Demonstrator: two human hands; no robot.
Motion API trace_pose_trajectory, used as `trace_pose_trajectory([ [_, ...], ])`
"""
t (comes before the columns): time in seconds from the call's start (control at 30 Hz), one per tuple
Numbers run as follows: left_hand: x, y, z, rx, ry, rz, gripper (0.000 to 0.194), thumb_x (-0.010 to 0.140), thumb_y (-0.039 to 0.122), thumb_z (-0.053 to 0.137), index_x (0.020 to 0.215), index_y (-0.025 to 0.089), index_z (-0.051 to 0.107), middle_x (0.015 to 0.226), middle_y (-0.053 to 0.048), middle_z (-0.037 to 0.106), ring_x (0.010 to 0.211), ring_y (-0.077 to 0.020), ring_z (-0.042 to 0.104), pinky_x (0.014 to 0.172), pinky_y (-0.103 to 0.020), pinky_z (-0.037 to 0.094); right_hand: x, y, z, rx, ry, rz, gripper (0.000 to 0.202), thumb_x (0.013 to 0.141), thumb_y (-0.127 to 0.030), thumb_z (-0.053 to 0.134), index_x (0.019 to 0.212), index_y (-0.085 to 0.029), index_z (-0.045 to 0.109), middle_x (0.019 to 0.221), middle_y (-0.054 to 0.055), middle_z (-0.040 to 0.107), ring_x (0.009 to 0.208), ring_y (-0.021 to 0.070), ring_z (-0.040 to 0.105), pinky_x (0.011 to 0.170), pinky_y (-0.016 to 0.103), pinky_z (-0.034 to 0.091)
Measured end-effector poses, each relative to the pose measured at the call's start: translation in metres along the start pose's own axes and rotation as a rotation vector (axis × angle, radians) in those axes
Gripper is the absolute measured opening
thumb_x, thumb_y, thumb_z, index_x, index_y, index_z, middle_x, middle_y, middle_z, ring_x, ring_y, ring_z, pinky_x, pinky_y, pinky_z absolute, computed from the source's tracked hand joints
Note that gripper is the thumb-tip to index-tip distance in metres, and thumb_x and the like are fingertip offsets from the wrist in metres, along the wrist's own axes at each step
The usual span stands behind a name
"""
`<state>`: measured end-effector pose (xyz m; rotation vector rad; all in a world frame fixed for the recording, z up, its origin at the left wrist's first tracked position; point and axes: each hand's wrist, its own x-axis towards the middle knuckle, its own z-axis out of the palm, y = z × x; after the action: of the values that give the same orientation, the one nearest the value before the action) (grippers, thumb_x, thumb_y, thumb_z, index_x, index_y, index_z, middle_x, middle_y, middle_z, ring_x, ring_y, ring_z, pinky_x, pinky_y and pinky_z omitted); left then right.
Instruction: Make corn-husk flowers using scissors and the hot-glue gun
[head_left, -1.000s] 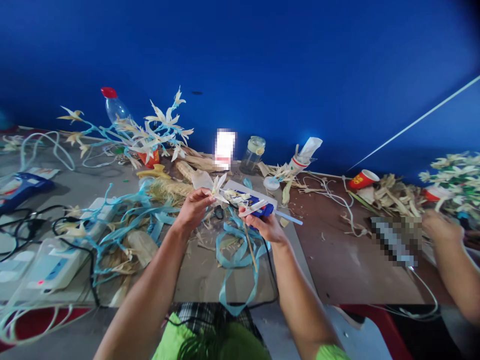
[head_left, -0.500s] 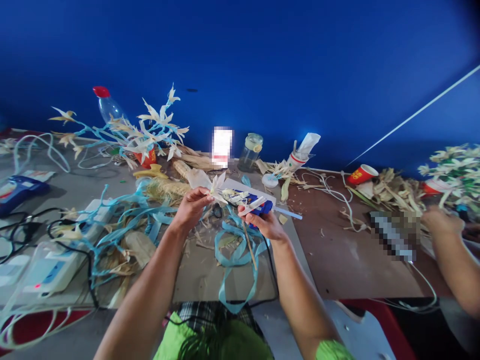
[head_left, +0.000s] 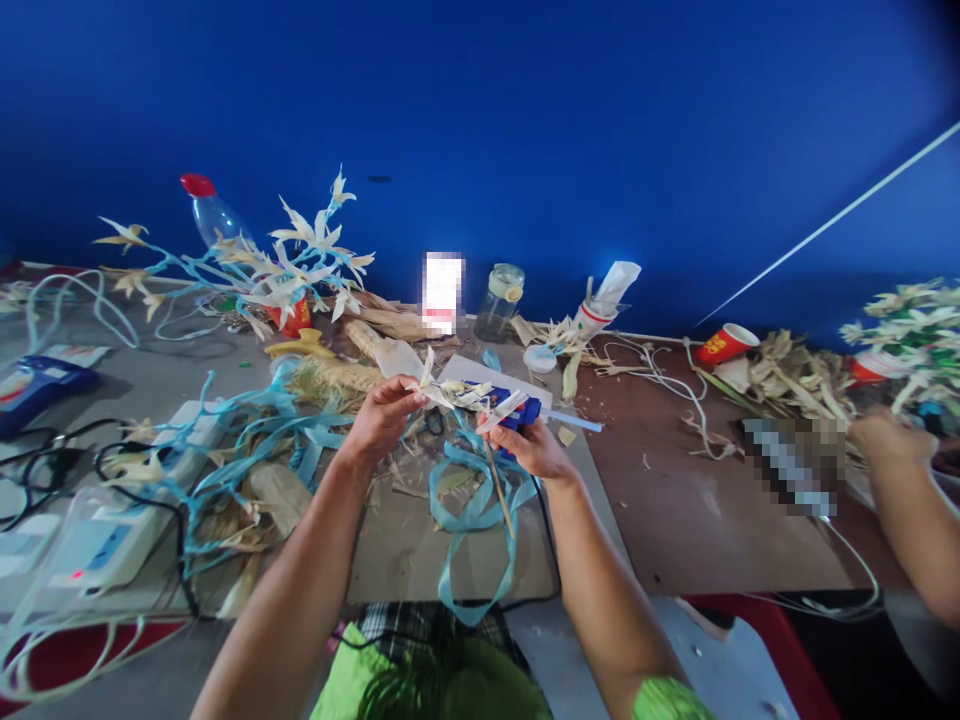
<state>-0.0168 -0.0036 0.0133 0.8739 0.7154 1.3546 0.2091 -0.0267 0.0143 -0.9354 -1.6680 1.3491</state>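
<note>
My left hand (head_left: 386,415) pinches a pale flower (head_left: 429,378) made of husk-like petals, in front of me at the middle of the table. My right hand (head_left: 531,445) is closed around a blue glue gun (head_left: 521,410), whose nozzle end points left toward the flower. Out of the gun's back sticks a translucent glue stick (head_left: 574,420). A loose pale petal (head_left: 507,408) shows at the right fingertips, over the gun. Below the hands hang loops of light blue ribbon (head_left: 442,520) and a thin stick (head_left: 501,490).
To the left lie blue-wrapped stems (head_left: 292,420) and a white power strip (head_left: 112,540). Behind them, a flower branch (head_left: 247,270) stands in a red cup (head_left: 291,318). A clear jar (head_left: 501,300) stands at the back. Another person's hand (head_left: 889,435) is at the far right.
The flower in my left hand has turned, so its petals look narrower. My right hand keeps the glue gun and petal, nearly still. The view has shifted slightly.
</note>
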Motion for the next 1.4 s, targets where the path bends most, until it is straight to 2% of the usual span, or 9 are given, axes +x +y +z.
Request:
trace_pose_trajectory([
  [0.33, 0.0011, -0.0035, -0.0035, -0.002, 0.010, 0.002, 0.019, 0.055, 0.022, 0.080, 0.067, 0.017, 0.066, 0.068, 0.001, 0.062, 0.071, -0.0123, 0.057, 0.074, -0.028, 0.041, -0.0017, -0.0037, 0.0005, -0.072, 0.031, -0.008, 0.030, 0.081, -0.048, 0.056, 0.085, -0.019, 0.063, 0.065, 0.001, 0.053, 0.058, 0.0124, 0.044, 0.052, 0.026, 0.038],
  [0.5, 0.0014, -0.0015, -0.0020, 0.011, 0.004, 0.015, 0.020, 0.054, 0.024, 0.081, 0.064, 0.018, 0.064, 0.067, 0.001, 0.062, 0.067, -0.0114, 0.055, 0.073, -0.028, 0.041, -0.0025, -0.0046, 0.0002, -0.095, 0.005, 0.001, 0.032, 0.082, -0.048, 0.055, 0.084, -0.016, 0.063, 0.069, 0.003, 0.056, 0.060, 0.0131, 0.046, 0.055, 0.027, 0.040],
  [0.73, 0.0010, -0.0012, -0.0011, 0.021, 0.012, 0.013, 0.020, 0.055, 0.024, 0.080, 0.064, 0.018, 0.064, 0.069, 0.001, 0.062, 0.068, -0.0119, 0.055, 0.074, -0.029, 0.041, -0.0033, -0.0007, 0.0000, -0.125, 0.004, 0.005, 0.029, 0.082, -0.046, 0.056, 0.081, -0.019, 0.063, 0.063, 0.000, 0.053, 0.058, 0.0127, 0.045, 0.054, 0.026, 0.038],
  [0.93, 0.0009, -0.0008, -0.0012, 0.016, 0.011, 0.010, 0.018, 0.055, 0.023, 0.080, 0.064, 0.018, 0.065, 0.068, 0.001, 0.062, 0.070, -0.0120, 0.056, 0.073, -0.028, 0.040, -0.0018, 0.0025, -0.0009, -0.106, 0.015, -0.016, 0.031, 0.082, -0.046, 0.055, 0.067, -0.019, 0.056, 0.059, 0.000, 0.050, 0.056, 0.0125, 0.044, 0.056, 0.027, 0.038],
  [1.13, 0.0008, 0.0002, -0.0002, 0.002, 0.009, 0.034, 0.017, 0.054, 0.021, 0.081, 0.063, 0.019, 0.066, 0.071, 0.001, 0.062, 0.071, -0.0121, 0.056, 0.074, -0.028, 0.041, -0.0013, -0.0008, -0.0015, -0.067, 0.029, 0.019, 0.032, 0.080, -0.049, 0.057, 0.068, -0.019, 0.058, 0.059, 0.002, 0.053, 0.056, 0.0146, 0.047, 0.053, 0.028, 0.036],
  [1.4, 0.0012, -0.0015, -0.0030, -0.010, 0.000, 0.016, 0.016, 0.057, 0.022, 0.080, 0.065, 0.019, 0.066, 0.066, 0.002, 0.062, 0.066, -0.0104, 0.055, 0.072, -0.028, 0.040, -0.0023, 0.0003, 0.0010, -0.078, 0.003, 0.027, 0.031, 0.081, -0.048, 0.056, 0.072, -0.018, 0.058, 0.061, 0.000, 0.051, 0.057, 0.0123, 0.044, 0.054, 0.026, 0.036],
])
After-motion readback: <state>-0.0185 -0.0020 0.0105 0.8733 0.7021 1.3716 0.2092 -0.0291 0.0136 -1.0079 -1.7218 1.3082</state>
